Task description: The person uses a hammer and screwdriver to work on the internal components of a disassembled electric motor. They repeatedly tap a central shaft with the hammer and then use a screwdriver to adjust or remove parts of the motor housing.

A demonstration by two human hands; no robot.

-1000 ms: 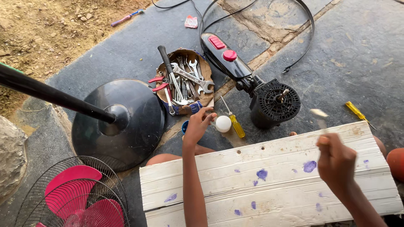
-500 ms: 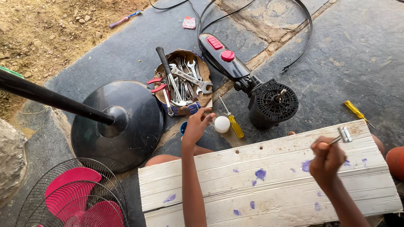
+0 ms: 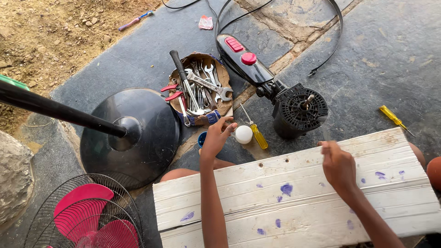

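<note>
White plank (image 3: 298, 202) across lap; left hand (image 3: 216, 138) pinched small white ball (image 3: 243, 134) off far edge; right hand (image 3: 337, 165) fisted, contents unseen. Parts-sorting stage, apparently.

— What sits past the plank?
— A black fan base (image 3: 133, 133) with its pole (image 3: 55, 109), and a red-bladed fan cage (image 3: 85, 216) at the ground's lower-left corner.
— And farther up?
— A fan motor (image 3: 298, 110) with red buttons, a second yellow screwdriver (image 3: 394, 118) near the right edge, dirt (image 3: 55, 32) upper left.
</note>
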